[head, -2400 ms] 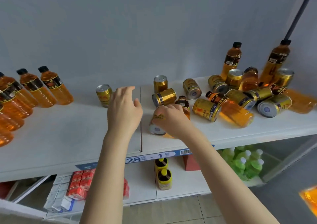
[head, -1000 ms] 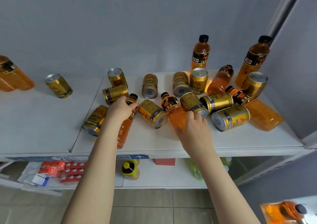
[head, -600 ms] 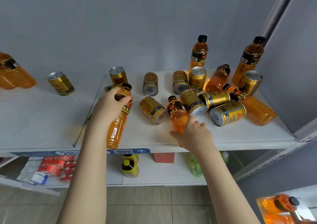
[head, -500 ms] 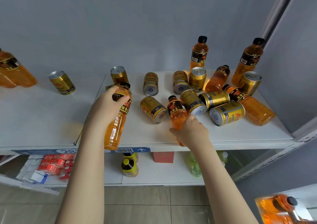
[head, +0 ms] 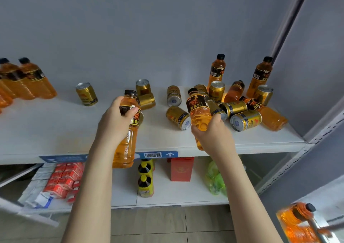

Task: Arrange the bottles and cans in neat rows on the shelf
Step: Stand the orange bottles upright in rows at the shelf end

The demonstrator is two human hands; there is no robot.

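The left bottle (head: 128, 131) hangs nearly upright, black cap up. Its base sits below the front edge of the shelf (head: 55, 131), to the right of and nearer than the lone can (head: 86, 93) standing on that shelf. The left hand (head: 115, 121) grips it at the label, fingers (head: 130, 111) curled tightly around the upper body. Farther right of the lone can, the right bottle (head: 200, 112) is held clear of the shelf, its long axis leaning so the cap tips up and away toward the wall and the base drops by the wrist. The right hand (head: 212, 132) holds its lower half, fingers wrapped round it. The row of upright bottles (head: 33, 80) stands to the left of the lone can, at the back of the shelf, so both bottles have to travel left and back. The left hand is the nearer of the 2, and its bottle probably needs only a carry past the lone can and a straight set-down on its base. The right bottle would need righting first. Right of the lone can, behind and beyond the right hand, lies the heap (head: 242, 110) of tipped cans and bottles, not yet sorted.
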